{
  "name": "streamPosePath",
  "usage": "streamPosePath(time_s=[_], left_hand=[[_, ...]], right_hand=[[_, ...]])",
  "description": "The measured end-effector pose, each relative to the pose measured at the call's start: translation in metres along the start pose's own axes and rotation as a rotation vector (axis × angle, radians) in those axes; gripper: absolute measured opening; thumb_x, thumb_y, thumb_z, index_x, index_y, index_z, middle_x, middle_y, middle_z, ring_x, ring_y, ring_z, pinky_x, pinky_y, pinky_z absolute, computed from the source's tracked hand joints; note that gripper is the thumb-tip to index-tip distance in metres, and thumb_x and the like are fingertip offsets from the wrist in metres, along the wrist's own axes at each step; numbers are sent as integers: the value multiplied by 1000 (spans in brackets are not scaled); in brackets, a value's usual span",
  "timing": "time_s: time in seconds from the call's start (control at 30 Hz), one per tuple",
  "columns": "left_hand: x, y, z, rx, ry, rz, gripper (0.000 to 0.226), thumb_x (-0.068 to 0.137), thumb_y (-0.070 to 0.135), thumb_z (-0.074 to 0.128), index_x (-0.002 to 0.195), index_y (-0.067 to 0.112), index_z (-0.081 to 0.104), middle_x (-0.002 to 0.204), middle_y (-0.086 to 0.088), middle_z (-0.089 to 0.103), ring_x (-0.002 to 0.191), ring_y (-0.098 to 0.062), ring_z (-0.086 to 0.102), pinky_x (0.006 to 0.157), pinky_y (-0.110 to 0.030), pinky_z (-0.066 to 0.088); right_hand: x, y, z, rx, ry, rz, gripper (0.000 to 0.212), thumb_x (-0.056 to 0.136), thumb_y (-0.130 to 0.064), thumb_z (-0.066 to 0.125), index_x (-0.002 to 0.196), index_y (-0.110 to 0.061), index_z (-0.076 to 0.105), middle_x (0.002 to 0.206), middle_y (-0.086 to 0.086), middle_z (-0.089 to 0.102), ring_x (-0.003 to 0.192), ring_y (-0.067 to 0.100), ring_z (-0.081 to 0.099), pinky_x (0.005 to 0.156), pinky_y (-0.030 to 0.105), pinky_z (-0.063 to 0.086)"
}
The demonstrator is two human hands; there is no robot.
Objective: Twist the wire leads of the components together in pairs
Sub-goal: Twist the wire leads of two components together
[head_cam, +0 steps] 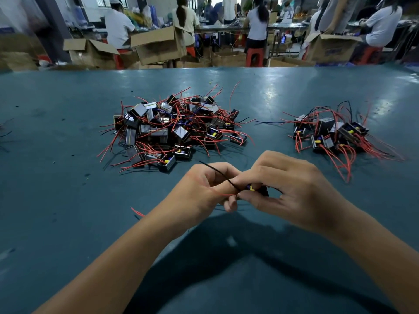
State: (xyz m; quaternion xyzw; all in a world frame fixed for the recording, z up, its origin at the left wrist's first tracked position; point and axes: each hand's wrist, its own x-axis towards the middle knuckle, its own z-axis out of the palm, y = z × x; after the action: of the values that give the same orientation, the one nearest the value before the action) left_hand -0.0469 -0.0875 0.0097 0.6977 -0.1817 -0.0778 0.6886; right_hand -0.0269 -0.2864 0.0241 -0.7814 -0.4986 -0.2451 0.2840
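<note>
Both hands meet low in the middle of the head view, above the teal table (68,200). My right hand (292,191) grips a small black component (258,189) with a yellow and blue part showing between the fingers. My left hand (208,189) pinches its wire leads: a black lead (217,173) sticks up to the left and a thin red lead (224,194) runs across my fingers. A big pile of components (172,128) with red leads lies beyond the hands. A smaller pile (335,134) lies at the right.
A loose red wire piece (137,211) lies by my left wrist. Beyond the table's far edge, several people sit on red stools (254,56) among open cardboard boxes (158,45). Some wire ends show at the table's left edge (5,132).
</note>
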Motion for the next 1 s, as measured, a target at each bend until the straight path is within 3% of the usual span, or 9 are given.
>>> streamPosePath(time_s=[0.17,0.27,0.4,0.47,0.57,0.63,0.77,0.83,1.0], left_hand=[[-1,0,4,-60,-8,-15,19,95,18,57,87,6,69,64,0,63,55,-9,56,54,-14,44],[1,-1,3,-162,14,-46,21,96,14,56,86,10,74,75,-8,66,62,-17,59,59,-22,51],[1,-3,-1,-205,-8,-78,31,82,2,48,108,-2,64,93,-14,70,77,-25,68,70,-30,57],[-1,-3,-1,-141,-39,-49,31,86,5,57,116,1,59,99,-13,73,88,-28,72,76,-32,59],[-1,0,-1,-117,38,-12,23,90,18,70,106,7,58,93,-13,74,85,-31,74,69,-32,60],[0,2,-3,-96,95,27,17,89,24,66,96,11,59,89,-12,74,82,-32,75,65,-33,61],[-1,6,-3,-109,137,124,10,86,30,68,83,21,67,90,-20,72,84,-30,75,66,-33,61],[-2,7,-3,-84,161,158,15,85,32,68,84,17,67,90,-21,71,84,-23,74,67,-32,61],[-3,9,-2,-18,169,215,20,88,25,63,89,4,63,82,-1,73,82,-12,72,69,-29,60]], right_hand=[[2,-2,2,44,-7,70,14,91,-18,69,100,-7,70,90,1,59,85,16,56,79,26,46],[2,-3,3,47,0,140,11,93,-20,65,96,-9,68,94,-1,60,90,18,59,81,31,48],[2,-3,4,80,19,226,7,92,-14,64,89,-8,64,98,0,59,93,16,59,81,30,46],[1,-2,5,59,25,225,8,92,-13,63,89,-6,64,102,1,60,96,14,59,84,29,46],[0,0,5,47,48,208,7,94,-11,63,92,-5,64,98,4,63,93,20,62,80,34,48],[0,0,5,47,72,201,7,94,-12,62,93,-6,64,94,4,64,89,24,63,76,38,49],[-1,-3,2,121,145,197,4,93,-7,61,92,-4,63,99,3,66,96,17,64,81,34,52],[-1,-3,1,144,158,179,3,93,-5,61,92,-3,63,102,4,66,99,15,64,84,29,50],[-1,-5,1,145,195,128,8,93,-5,59,90,1,62,103,8,66,101,17,64,87,24,47]])
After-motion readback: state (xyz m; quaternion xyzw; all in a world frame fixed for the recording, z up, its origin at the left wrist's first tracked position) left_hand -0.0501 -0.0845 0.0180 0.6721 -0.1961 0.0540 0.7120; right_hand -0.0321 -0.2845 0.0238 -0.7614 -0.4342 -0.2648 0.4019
